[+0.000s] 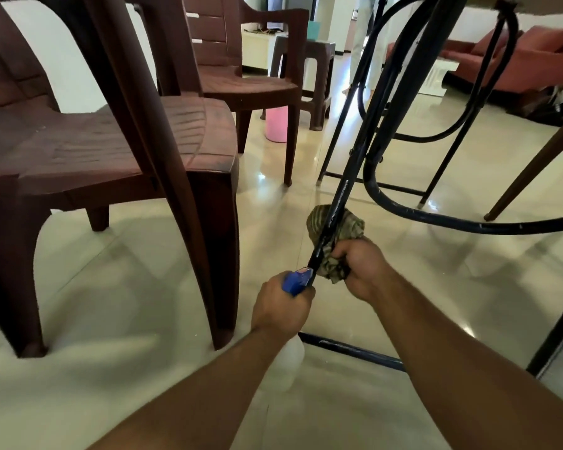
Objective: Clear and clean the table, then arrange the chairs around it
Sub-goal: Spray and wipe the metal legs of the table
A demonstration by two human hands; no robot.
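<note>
A glossy cream tiled floor [143, 368] is spreading across the whole room and catching pale glare. The camera is looking from low down, beneath the table top [550, 4], whose edge is showing at 1 o'clock. A brown plastic chair [111, 151] is standing large at 9 o'clock, and a second brown chair [241, 79] is standing behind it at 11 o'clock. A grey plastic stool [316, 60] is standing just beside that second chair, with a pink bucket [276, 123] sitting on the floor below them. A red sofa [540, 60] is lying against the far wall at 2 o'clock. A black curved brace [436, 219] is sweeping out toward 3 o'clock.

The black table leg [345, 190] is slanting down from 12 o'clock toward the centre, with scuffed paint along it. The right hand [359, 267], just right of centre, is gripping a striped cloth [335, 225] with its fingers curled, and the cloth is wrapping round the leg, bunching above the fist. The left hand [281, 308], just below and toward 7 o'clock of the right one, is closing round the neck of a spray bottle [296, 280]; its blue head is touching the leg's lower end, and its white body is hanging under the wrist.
</note>
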